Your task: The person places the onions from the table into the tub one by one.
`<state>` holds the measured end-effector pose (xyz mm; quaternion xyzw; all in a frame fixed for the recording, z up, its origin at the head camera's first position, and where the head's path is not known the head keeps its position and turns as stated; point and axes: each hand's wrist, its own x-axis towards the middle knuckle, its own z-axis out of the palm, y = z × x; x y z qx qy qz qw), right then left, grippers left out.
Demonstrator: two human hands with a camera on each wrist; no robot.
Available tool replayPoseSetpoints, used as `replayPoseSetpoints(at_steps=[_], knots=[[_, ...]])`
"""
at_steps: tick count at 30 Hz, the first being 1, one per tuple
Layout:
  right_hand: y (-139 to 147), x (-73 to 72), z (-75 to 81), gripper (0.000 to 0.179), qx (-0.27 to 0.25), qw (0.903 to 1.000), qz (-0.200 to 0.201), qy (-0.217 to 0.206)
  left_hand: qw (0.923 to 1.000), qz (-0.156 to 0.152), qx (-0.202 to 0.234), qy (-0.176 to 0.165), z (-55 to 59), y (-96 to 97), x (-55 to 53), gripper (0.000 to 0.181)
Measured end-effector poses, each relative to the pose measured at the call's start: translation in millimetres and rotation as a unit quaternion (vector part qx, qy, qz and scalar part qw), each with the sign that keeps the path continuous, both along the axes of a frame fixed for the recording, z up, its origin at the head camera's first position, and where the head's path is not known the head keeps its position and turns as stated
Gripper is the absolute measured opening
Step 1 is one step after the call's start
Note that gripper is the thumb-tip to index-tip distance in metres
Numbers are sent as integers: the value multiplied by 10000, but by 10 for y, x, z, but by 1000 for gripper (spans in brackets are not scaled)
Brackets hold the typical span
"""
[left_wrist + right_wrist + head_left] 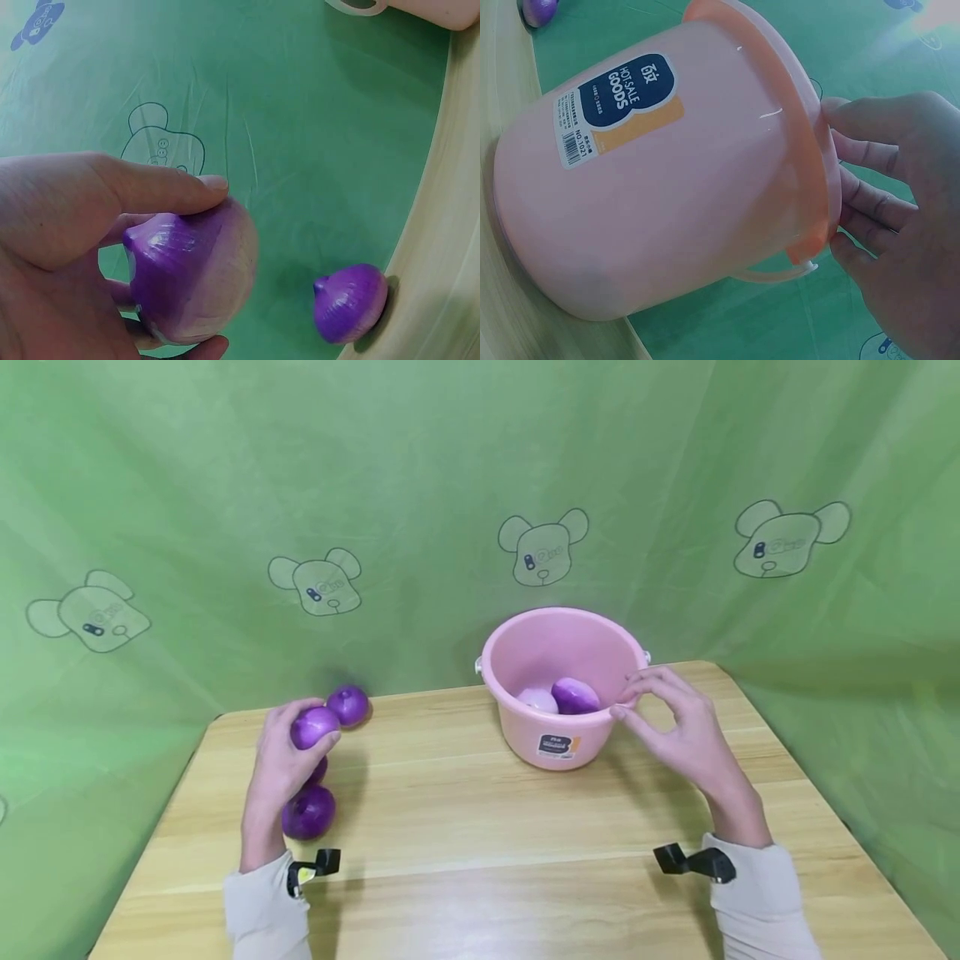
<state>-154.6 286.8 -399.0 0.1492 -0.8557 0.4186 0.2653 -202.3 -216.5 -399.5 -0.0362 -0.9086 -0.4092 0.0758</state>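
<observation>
My left hand (279, 764) grips a purple onion (315, 727) between thumb and fingers. In the left wrist view that onion (195, 274) shows its pointed tip toward the palm and a paler side facing away. At the right, my right hand (693, 735) pinches the rim of a pink bucket (517, 733), thumb outside and fingers over the edge. Inside the bucket lie a purple onion (576, 695) and a whitish round one (538, 700), partly hidden by the front wall. The right wrist view shows the bucket's label (622, 101) and the fingers at its rim.
On the wooden table (450, 827), one onion (348, 705) sits by the back edge. Another onion (309, 812) lies beside my left wrist, and one more (318, 770) is mostly hidden under the left hand. A green curtain (420, 510) hangs behind the table.
</observation>
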Motion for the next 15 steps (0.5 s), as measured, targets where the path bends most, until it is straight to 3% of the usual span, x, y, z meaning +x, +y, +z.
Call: replayPoseSetpoints(at_steps=[6,15], knots=[[-30,-1,0,19,18,10000,54,-34,10000,-49,34,35,2,23,33,55],[-22,3,43,22,-38,9999,110,19,9994,-189,109,260,75,136,-13,55]])
